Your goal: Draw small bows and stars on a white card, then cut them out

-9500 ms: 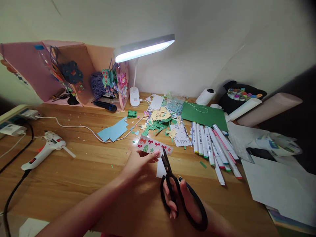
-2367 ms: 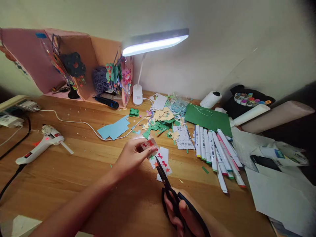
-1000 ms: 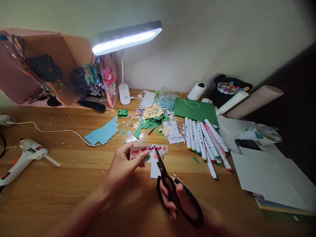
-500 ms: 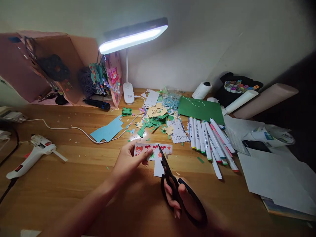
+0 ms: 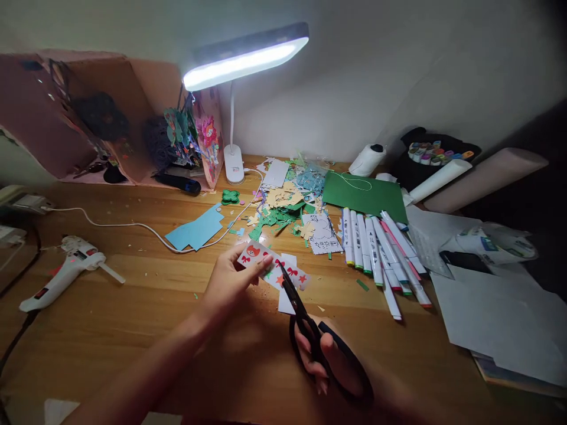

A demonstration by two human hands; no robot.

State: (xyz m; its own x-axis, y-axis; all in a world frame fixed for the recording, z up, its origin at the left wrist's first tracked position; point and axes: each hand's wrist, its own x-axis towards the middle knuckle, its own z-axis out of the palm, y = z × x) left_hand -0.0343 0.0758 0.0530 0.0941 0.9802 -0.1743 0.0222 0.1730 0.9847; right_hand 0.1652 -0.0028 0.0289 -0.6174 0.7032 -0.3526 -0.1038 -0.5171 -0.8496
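My left hand pinches the left part of a small white sticker sheet printed with red bows, stars and a round face. The sheet tilts down to the right. My right hand holds black scissors, fingers through the handles. The blades point up and left, and their tips lie at the sheet's middle. Whether they are cutting into it cannot be made out. Under the sheet, a white piece of paper lies on the wooden table, partly hidden by the sheet and the blades.
Paper scraps are heaped below a lit lamp. Several markers and a green sheet lie right of them. Blue paper and a glue gun are on the left, white sheets on the right.
The sticker sheet has turned from nearly level to slanting down rightward, uncovering the top of the white paper beneath. The whole view has shifted slightly.
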